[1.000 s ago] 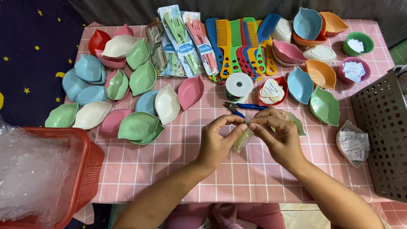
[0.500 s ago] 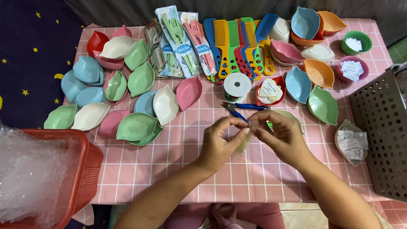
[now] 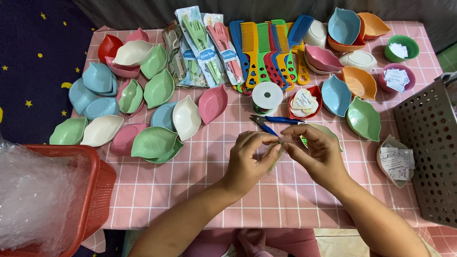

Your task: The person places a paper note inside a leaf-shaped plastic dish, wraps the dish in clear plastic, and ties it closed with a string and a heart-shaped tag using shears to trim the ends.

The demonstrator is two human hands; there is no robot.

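Both hands, the left hand (image 3: pixel 247 162) and right hand (image 3: pixel 316 154), pinch a small pale wrapped item (image 3: pixel 284 140) at centre frame above the pink checked surface (image 3: pixel 200 190); loosened fingertips could drop it onto the blue-handled snips (image 3: pixel 276 121).

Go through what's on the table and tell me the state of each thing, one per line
Left hand: pinching a small pale item, fingertips meeting the right hand.
Right hand: pinching the same item.
Scissors: lying flat, apart from both hands.
Thread spool: upright.
Red basket: filled with clear plastic wrap.
Combs: fanned out flat.
Grey basket: tilted, contents hidden.
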